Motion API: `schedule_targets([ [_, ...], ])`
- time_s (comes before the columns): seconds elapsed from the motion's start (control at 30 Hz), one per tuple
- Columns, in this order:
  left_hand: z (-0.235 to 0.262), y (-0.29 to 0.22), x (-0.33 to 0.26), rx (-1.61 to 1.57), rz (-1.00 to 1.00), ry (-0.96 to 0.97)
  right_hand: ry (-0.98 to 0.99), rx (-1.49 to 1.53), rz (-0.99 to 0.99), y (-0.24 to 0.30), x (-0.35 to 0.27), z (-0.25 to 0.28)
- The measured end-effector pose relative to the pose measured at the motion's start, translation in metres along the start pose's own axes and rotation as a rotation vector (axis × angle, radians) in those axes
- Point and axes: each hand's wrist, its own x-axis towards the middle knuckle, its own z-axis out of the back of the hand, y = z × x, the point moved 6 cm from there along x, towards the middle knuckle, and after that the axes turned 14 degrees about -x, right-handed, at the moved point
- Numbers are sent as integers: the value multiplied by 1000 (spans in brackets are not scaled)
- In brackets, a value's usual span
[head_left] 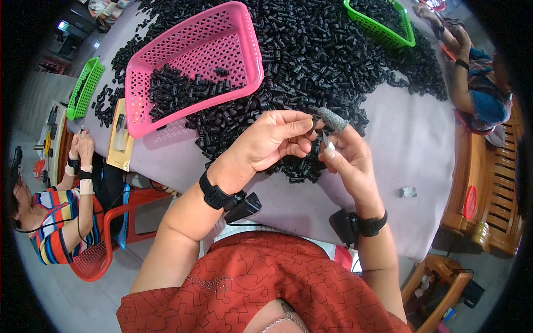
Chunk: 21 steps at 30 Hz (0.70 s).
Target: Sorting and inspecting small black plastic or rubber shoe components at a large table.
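My left hand is closed, thumb and forefinger pinching a small black piece that the fingers partly hide. Close beside it is my right hand, its forefinger wrapped in a grey textured finger cover. Between the right thumb and fingers sits a small pale pointed tool, like a short blade; its tip is near the black piece. Both hands are above the near edge of a big heap of small black plastic parts. Black straps with small devices circle both wrists.
A pink perforated basket holding black parts stands on the heap. Green baskets are at the far left and far right. A small grey wad lies on the pale tablecloth. Co-workers sit left and right; a red chair stands left.
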Motion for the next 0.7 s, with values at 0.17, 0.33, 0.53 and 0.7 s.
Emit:
schedule_targets([
  [0.17, 11, 3, 3, -26, 28, 12, 28, -38, 12, 1, 2, -5],
  [0.33, 14, 5, 6, 11, 36, 30, 63, -50, 28, -2, 3, -7],
  [0.53, 11, 7, 4, 1, 66, 42, 54, -66, 29, -2, 3, -7],
  [0.7, 14, 9, 5, 4, 68, 18, 54, -44, -26, 3, 1, -9],
])
